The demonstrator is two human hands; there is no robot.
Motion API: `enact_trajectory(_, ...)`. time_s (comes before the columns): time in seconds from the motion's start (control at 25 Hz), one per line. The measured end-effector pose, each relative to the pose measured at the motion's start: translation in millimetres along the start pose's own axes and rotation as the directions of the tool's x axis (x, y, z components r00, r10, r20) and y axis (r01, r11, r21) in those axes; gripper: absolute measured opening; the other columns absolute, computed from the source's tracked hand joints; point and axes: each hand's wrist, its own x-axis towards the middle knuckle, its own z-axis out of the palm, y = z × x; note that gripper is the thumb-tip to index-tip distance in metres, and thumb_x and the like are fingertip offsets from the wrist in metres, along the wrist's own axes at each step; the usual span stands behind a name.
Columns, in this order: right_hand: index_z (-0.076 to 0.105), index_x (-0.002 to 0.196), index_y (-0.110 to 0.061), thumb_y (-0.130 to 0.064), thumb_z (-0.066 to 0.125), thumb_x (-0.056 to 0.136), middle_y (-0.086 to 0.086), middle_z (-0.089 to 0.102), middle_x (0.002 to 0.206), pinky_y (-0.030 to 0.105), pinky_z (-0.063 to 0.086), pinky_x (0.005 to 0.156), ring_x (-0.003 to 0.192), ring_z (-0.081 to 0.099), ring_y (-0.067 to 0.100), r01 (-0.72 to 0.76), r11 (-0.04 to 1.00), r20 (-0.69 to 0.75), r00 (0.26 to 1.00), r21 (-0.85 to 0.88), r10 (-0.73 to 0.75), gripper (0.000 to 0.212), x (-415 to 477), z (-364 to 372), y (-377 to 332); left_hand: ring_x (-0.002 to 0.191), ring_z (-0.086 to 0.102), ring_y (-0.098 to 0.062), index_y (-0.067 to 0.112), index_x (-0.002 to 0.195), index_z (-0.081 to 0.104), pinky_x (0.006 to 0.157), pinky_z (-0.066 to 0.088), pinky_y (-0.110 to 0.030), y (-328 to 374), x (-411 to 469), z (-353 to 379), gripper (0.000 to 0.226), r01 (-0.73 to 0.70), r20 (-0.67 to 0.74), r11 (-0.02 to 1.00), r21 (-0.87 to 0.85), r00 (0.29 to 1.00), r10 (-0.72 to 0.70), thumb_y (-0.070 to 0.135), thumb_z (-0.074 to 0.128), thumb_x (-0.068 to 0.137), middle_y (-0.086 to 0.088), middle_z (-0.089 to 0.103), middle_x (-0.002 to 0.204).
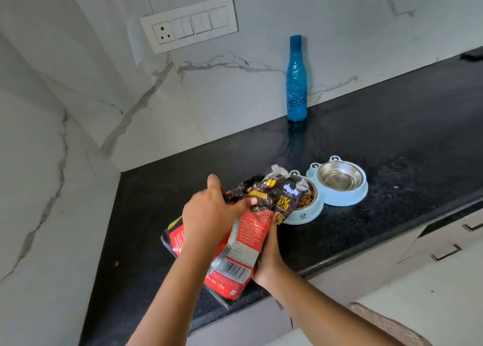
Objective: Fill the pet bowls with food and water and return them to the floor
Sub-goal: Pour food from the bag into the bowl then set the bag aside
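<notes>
A white wall plate of switches with one socket [188, 23] sits on the grey-veined white marble wall [78, 97], up and to the left of the light-blue double pet bowl stand [337, 200]. That stand rests on the black speckled stone counter [392, 162]. Left of the stand, a single brown kibble pellet [116, 263] lies on the counter near the wall.

The left hand [209, 215] clamps over the upper side of the red-and-black crinkled pet food bag [251, 228], fingers wrapped across it. The bag is tilted, its open mouth lying over the stand's left steel bowl [308, 198], which holds brown kibble. The right hand [270, 254] cups the bag from beneath, gripping its lower edge, just left of the stand.

The stand's right steel bowl [339, 177] shows bare metal inside. Behind the stand, well apart from it, a translucent blue plastic water bottle [296, 80] with its cap on stands upright against the wall. Below and right of the stand, pale drawer fronts with metal handles [445, 253] sit under the counter edge.
</notes>
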Motion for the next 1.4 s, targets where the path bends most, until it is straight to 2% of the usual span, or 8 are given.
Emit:
enact_trajectory(0.16, 0.059, 0.13, -0.023, -0.084, 0.026, 0.074, 0.012, 0.067, 0.125, 0.052, 0.039, 0.109, 0.118, 0.061, 0.031, -0.022, 0.991, 0.03, 0.999, -0.13, 0.026, 0.089, -3, -15, 2, 0.068, 0.059, -0.014, 0.026, 0.099, 0.038, 0.059, 0.051, -0.032, -20, -3, 10, 0.06, 0.092, 0.02, 0.992, -0.087, 0.996, -0.09, 0.079, 0.049, 0.074, 0.01, 0.055, 0.077)
enact_trajectory(0.32, 0.056, 0.134, -0.02, -0.065, 0.058, 0.079, 0.009, 0.066, 0.127, 0.046, 0.046, 0.103, 0.119, 0.062, 0.028, 0.123, 0.984, 0.027, 0.992, -0.132, -0.12, 0.071, -7, -14, -18, 0.067, 0.065, -0.011, 0.026, 0.1, 0.043, 0.065, 0.058, -0.037, -48, -4, 12, 0.049, 0.185, 0.076, 0.938, -0.293, 0.983, -0.17, 0.069, 0.054, 0.078, 0.006, 0.062, 0.083)
enact_trajectory(0.44, 0.054, 0.134, -0.021, -0.055, 0.08, 0.063, 0.011, 0.067, 0.125, 0.042, 0.054, 0.086, 0.111, 0.065, 0.029, 0.119, 0.974, 0.007, 0.993, -0.194, -0.12, 0.083, -7, -12, -24, 0.063, 0.065, -0.012, 0.025, 0.097, 0.044, 0.061, 0.058, -0.036, -40, -8, 13, 0.051, 0.167, 0.044, 0.961, -0.221, 0.986, -0.161, 0.072, 0.051, 0.078, 0.006, 0.063, 0.076)
enact_trajectory(0.52, 0.055, 0.132, -0.023, -0.05, 0.074, 0.066, 0.01, 0.068, 0.121, 0.038, 0.054, 0.077, 0.106, 0.067, 0.028, 0.083, 0.983, -0.014, 0.996, -0.164, -0.087, 0.073, -6, -13, -23, 0.062, 0.064, -0.012, 0.025, 0.094, 0.043, 0.06, 0.058, -0.035, -31, -10, 14, 0.052, 0.154, 0.013, 0.976, -0.154, 0.988, -0.153, 0.074, 0.049, 0.079, 0.006, 0.062, 0.073)
enact_trajectory(0.76, 0.061, 0.125, -0.017, -0.064, 0.078, 0.05, 0.014, 0.069, 0.12, 0.041, 0.053, 0.081, 0.109, 0.065, 0.032, -0.015, 0.987, -0.134, 0.991, -0.158, -0.006, 0.091, -5, -26, -11, 0.078, 0.063, -0.019, 0.024, 0.093, 0.039, 0.067, 0.054, -0.036, -9, -18, 22, 0.055, 0.014, -0.059, 0.999, 0.049, 0.998, -0.011, 0.077, 0.041, 0.08, 0.005, 0.064, 0.083)
enact_trajectory(0.92, 0.061, 0.124, -0.011, -0.06, 0.072, 0.058, 0.018, 0.067, 0.122, 0.037, 0.055, 0.072, 0.104, 0.068, 0.032, -0.014, 0.987, -0.166, 0.986, -0.162, -0.014, 0.083, -5, -24, -8, 0.096, 0.062, -0.022, 0.023, 0.109, 0.047, 0.075, 0.051, -0.035, -7, -8, 18, 0.074, -0.007, 0.117, 0.988, 0.152, 0.993, -0.011, 0.086, 0.039, 0.071, 0.003, 0.065, 0.101)
enact_trajectory(1.16, 0.066, 0.112, -0.018, -0.057, 0.046, 0.092, 0.011, 0.076, 0.097, 0.043, 0.052, 0.082, 0.097, 0.067, 0.03, -0.052, 0.995, -0.057, 0.997, -0.081, 0.048, 0.049, -23, -31, -20, 0.109, 0.063, -0.022, 0.02, 0.143, 0.034, 0.095, 0.049, -0.036, -4, 42, 0, 0.09, 0.013, 0.688, 1.0, 0.011, 0.726, -0.017, 0.062, 0.069, 0.072, -0.003, 0.06, 0.127)
enact_trajectory(1.4, 0.058, 0.133, -0.013, -0.058, 0.049, 0.09, 0.018, 0.061, 0.131, 0.047, 0.044, 0.103, 0.119, 0.058, 0.033, -0.069, 0.998, 0.033, 0.997, -0.01, 0.069, 0.063, -19, -35, -28, 0.11, 0.061, -0.029, 0.017, 0.141, 0.028, 0.099, 0.048, -0.045, -1, 69, 14, 0.087, 0.096, 0.813, 0.995, -0.018, 0.581, -0.041, 0.046, 0.076, 0.075, -0.007, 0.058, 0.125)
